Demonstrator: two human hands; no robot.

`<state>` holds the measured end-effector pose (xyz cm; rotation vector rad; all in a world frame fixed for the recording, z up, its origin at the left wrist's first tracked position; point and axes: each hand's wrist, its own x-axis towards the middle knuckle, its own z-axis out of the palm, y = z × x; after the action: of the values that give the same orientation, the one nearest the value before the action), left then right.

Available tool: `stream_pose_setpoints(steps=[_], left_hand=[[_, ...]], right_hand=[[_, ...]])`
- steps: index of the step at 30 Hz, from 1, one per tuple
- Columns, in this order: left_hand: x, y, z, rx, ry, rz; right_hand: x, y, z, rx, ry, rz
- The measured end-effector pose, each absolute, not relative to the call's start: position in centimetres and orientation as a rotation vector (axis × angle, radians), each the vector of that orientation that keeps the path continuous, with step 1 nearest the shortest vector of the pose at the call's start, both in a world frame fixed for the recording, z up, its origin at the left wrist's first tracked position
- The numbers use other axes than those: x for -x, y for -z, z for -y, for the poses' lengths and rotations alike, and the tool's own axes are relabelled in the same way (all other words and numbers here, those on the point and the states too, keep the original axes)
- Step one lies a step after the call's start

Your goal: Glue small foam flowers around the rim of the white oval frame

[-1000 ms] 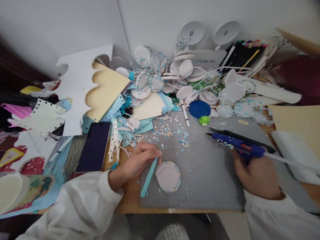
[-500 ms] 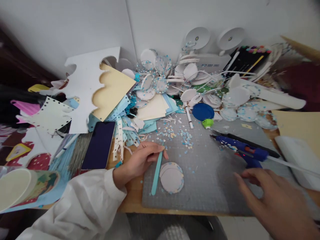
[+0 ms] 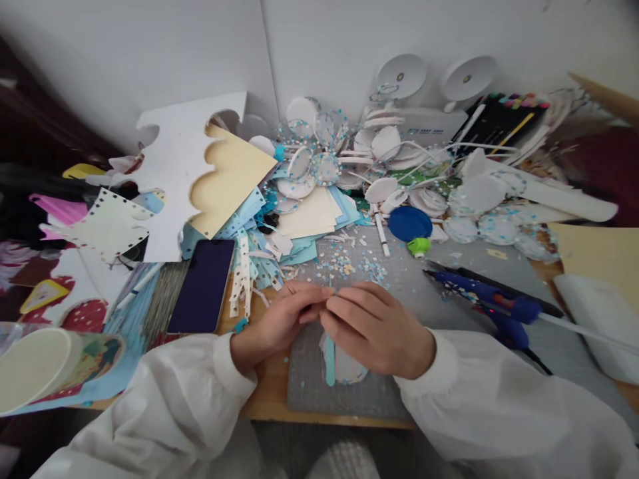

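My left hand (image 3: 292, 309) is closed, its thumb and fingers pinching near the thin tip of light teal tweezers (image 3: 330, 362), whose wide end points down. My right hand (image 3: 372, 326) is closed too, its fingertips meeting the left ones at that tip. Its fingers cover the middle of the tweezers, and whether something small is pinched there is hidden. Under the hands, a small stack of round white discs (image 3: 352, 369) with pale confetti on the rim lies on the grey cutting mat (image 3: 309, 392), partly covered by the right hand.
A blue glue gun (image 3: 499, 303) lies at the right by a black pen-like tool. Loose confetti pieces (image 3: 349, 259), a white marker (image 3: 382, 233) and a blue lid (image 3: 409, 224) are beyond the hands. A phone (image 3: 202, 286) and a paper cup (image 3: 60, 366) stand left.
My right hand has come from beside the glue gun across to the left and closed at my left fingertips. The tweezers have turned more upright and shifted slightly right.
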<state>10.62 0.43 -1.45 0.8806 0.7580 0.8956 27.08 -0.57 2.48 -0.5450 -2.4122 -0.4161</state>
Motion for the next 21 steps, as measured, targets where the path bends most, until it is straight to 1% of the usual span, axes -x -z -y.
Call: stream_pose_setpoints(steps=[3,6,8,10,12,14,17,21], left_hand=[[-10.6,1.2,-0.2,-0.906,-0.865,-0.754],[-10.3,0.8,-0.1,-1.061,-0.797,-0.811],[-10.1,0.5,-0.2,-1.324,-0.744,-0.887],[-9.8,0.2,-0.4,-1.714,-0.685,-0.943],[-9.6,0.1,-0.7,-2.091,-0.601,-0.927],[-9.5,0.0,-1.0,-2.330,-0.482,-0.878],[-9.5,-0.1,-1.1,-2.440,-0.332,-0.848],[-9.6,0.1,-0.9,-2.436,-0.245,-0.846]], right_hand=[[-27.9,-2.2,0.3,0.551,0.386,2.359],[-29.4,-1.6,0.1,0.623,0.174,2.247],[-30.3,-0.8,0.0,0.724,-0.056,2.038],[-31.0,0.1,-0.1,0.836,-0.257,1.786],[-31.4,1.0,0.0,0.937,-0.387,1.606],[-31.5,1.7,0.0,0.987,-0.506,1.517],[-31.5,2.1,0.0,0.972,-0.651,1.439],[-31.4,1.8,0.0,0.930,-0.719,1.404]])
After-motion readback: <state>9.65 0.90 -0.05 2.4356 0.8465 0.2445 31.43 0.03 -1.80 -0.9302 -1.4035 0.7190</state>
